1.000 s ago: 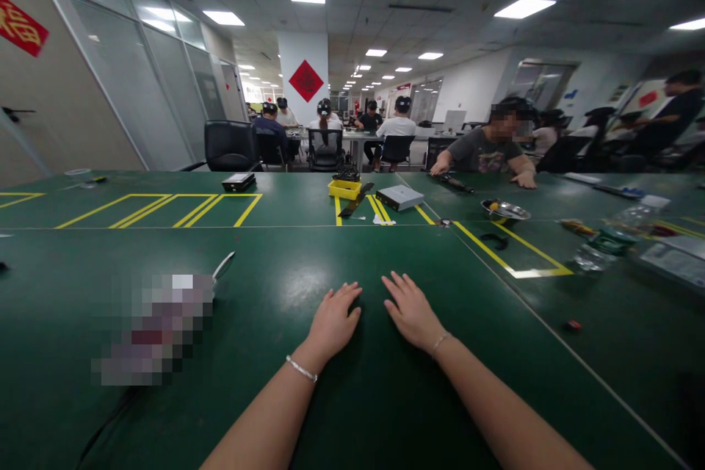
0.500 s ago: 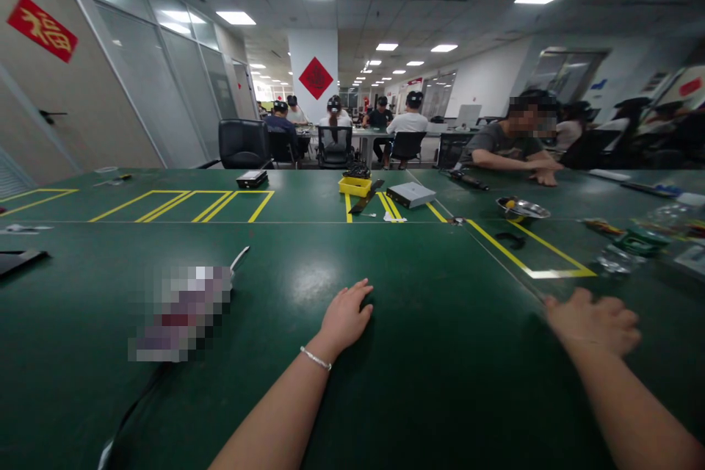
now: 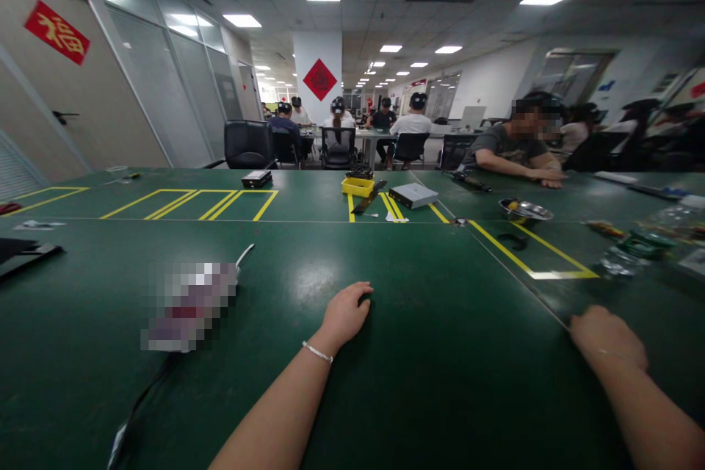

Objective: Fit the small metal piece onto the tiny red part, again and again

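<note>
My left hand (image 3: 346, 312) rests on the green tabletop (image 3: 429, 374), holding nothing. Its thumb and forefinger are apart, and a pale bracelet (image 3: 318, 352) circles the wrist. To the right, my right hand (image 3: 609, 338) is curled into a loose fist by the table seam, with its back toward me. Nothing shows in it, though its fingertips are hidden. Left of my left hand lies a long, blurred-out pale and purple item (image 3: 192, 308), with a white tip and a black cord (image 3: 148, 385).
Farther back stand a yellow bin (image 3: 358, 186), a grey box-shaped device (image 3: 413, 195) and a metal bowl (image 3: 526, 210). Plastic bottles (image 3: 633, 253) lie at right. A black laptop-like object (image 3: 25, 255) sits at left. One person (image 3: 518, 147) leans on the table's far side.
My right hand has drawn slightly back and right, its fingers curling in from a looser spread. My left hand stays almost where it was. The view has shifted a little.
</note>
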### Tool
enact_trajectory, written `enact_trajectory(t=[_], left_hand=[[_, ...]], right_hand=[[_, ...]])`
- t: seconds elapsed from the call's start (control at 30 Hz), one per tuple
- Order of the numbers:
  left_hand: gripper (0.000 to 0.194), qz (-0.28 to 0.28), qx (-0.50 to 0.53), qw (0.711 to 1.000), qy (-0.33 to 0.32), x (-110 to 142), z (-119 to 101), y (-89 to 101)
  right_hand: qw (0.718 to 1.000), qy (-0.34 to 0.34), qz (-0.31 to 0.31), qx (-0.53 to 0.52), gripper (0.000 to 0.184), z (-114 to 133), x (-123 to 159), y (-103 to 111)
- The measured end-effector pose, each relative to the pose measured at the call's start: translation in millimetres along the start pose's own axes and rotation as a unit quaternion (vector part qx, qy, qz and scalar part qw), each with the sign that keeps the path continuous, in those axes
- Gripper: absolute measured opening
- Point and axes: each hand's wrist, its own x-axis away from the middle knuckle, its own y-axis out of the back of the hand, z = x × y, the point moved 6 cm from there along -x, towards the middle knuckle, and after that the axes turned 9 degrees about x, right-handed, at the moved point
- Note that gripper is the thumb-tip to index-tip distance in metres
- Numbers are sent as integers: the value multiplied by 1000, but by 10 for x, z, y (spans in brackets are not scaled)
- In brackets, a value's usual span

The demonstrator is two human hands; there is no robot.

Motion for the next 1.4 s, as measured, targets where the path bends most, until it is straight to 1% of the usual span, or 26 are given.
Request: enact_trajectory(t=[0.13, 0.27, 0.33, 0.43, 0.53, 0.6, 0.67, 0.73, 0.77, 0.87, 0.97, 1.0, 1.03, 1.07, 1.1, 1.17, 1.2, 1.27, 1.33, 1.4], left_hand=[[28, -12, 14, 1000, -9, -8, 25, 0], [26, -23, 49, 998, -9, -15, 64, 5], [25, -31, 65, 997, -3, -15, 80, 17], [24, -45, 78, 996, 3, -17, 89, 36], [23, -47, 77, 996, 3, -24, 83, 39], [23, -40, 66, 997, 7, -28, 82, 32], [22, -30, 59, 998, 13, -24, 75, 22], [23, -24, 73, 997, 20, -4, 52, 11], [25, -22, 87, 996, 22, 13, 29, 2], [40, -23, 133, 991, 26, 89, -88, -39], [51, -1, 114, 993, 9, 168, -237, -107], [48, 4, 102, 995, 1, 187, -272, -120], [41, -2, 89, 996, -5, 198, -287, -116], [32, -14, 82, 996, -10, 202, -286, -100], [25, -21, 81, 996, -12, 198, -267, -87], [17, -35, 103, 994, 1, 165, -177, -60], [16, -43, 128, 991, 16, 140, -113, -46], [15, -56, 218, 972, 71, 88, 37, -36], [21, -62, 327, 935, 125, 45, 158, -48], [22, -83, 399, 899, 158, 19, 229, -35]], right_hand=[[999, 33, 10, 11, 40, 53, 44, 20], [999, 13, 32, 1, 43, 45, 68, 6], [999, 4, 34, -3, 44, 44, 93, 0], [1000, -4, 27, -8, 42, 60, 169, 22], [999, 22, -5, -27, 39, 201, 324, 138], [994, 73, -45, -71, 36, 424, 494, 273], [978, 144, -72, -134, 30, 740, 727, 405], [953, 222, -66, -196, 26, 1114, 1011, 482], [940, 256, -52, -219, 25, 1306, 1168, 491], [901, 338, 1, -271, 26, 1849, 1672, 415], [849, 387, 74, -353, 23, 2294, 2150, 234], [832, 392, 96, -380, 22, 2409, 2277, 172], [821, 396, 108, -396, 21, 2505, 2381, 121], [817, 402, 110, -398, 20, 2583, 2459, 87], [820, 409, 102, -387, 20, 2638, 2507, 72], [830, 426, 77, -353, 23, 2684, 2510, 101], [835, 432, 63, -336, 25, 2667, 2460, 140], [850, 424, 25, -311, 31, 2539, 2249, 252], [873, 394, -28, -286, 36, 2283, 1922, 366], [914, 322, -105, -224, 39, 1895, 1524, 437]])
